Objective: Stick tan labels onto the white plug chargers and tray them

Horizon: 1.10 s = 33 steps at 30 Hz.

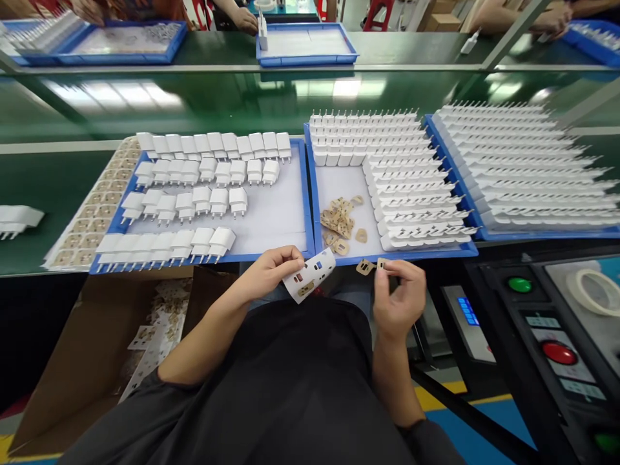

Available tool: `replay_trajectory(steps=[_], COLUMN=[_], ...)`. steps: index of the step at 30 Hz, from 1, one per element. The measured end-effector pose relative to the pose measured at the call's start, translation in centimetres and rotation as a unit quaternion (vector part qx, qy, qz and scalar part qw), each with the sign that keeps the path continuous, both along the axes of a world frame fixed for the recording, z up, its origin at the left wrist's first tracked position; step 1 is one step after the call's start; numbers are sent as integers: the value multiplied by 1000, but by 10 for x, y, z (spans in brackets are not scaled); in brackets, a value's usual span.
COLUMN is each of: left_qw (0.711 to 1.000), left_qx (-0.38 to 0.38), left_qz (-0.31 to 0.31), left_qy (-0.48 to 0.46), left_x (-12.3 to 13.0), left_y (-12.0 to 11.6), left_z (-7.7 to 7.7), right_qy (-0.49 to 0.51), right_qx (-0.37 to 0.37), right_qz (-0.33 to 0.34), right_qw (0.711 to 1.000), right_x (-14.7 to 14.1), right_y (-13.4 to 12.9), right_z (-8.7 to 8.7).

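Note:
My left hand (pixel 274 271) pinches a white backing sheet (pixel 312 272) with dark cut-out holes and a tan piece still on it. Between the thumb and fingers of my right hand (pixel 400 294) are tan die-cut stickers (pixel 365 266), apart from the sheet. Just beyond, a pile of loose tan stickers (pixel 339 219) lies in the middle blue tray (pixel 314 194), beside rows of white plug adapters (pixel 411 187) with pins up. The left blue tray (pixel 303 187) bears more white adapters (pixel 184 206) lying in rows.
Stacked sticker sheets (pixel 92 210) lie left of the trays. A third full tray (pixel 533 171) stands right. Below are a cardboard box (pixel 62 368) with scraps and a control panel with a red button (pixel 559 352). Co-workers' hands (pixel 245 20) show across the green conveyor (pixel 217 97).

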<state>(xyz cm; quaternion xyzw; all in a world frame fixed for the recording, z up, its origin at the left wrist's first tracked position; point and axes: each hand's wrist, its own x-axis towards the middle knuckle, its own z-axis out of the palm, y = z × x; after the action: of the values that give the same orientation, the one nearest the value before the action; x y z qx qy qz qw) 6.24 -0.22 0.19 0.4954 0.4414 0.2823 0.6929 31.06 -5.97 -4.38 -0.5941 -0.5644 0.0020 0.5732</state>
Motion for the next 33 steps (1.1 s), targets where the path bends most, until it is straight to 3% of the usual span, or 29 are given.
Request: replay_trajectory(steps=[2,4,8,17,21,24,26,29,33], left_qw=[999,998,997,994,993,993,993,991,985], left_qx=[-21,-31,-30,-65,-54,-22,24,51,26], left_qz=[8,21,39,52,75,102,118,104,77], left_qy=[-33,-51,-67,-66,-70,-57,-17,62,150], left_x=[-1,-2,-2,-1,-5,-32,-62,-111,-162], left_y=[1,1,0,-1,-1,-6,-15,-35,-63], left_z=[0,-1,0,0,-4,-4,0,8,10], right_qy=[30,8,-61,-106,-74,51,100,27,-97], right_qx=[-38,-49,-11,18,31,0,-44,-100,-101], right_qz=[125,180,175,188,259,291,234,123,60], right_qw=[991,982,983,976,963,955,966,987,988], right_x=[-24,-45,-66,-68,-60,-48,-41,-36,-37], right_y=[-4,-6,-4,4,-2,-8,-9,-3,11], right_z=[8,15,22,25,21,13,7,1,-3])
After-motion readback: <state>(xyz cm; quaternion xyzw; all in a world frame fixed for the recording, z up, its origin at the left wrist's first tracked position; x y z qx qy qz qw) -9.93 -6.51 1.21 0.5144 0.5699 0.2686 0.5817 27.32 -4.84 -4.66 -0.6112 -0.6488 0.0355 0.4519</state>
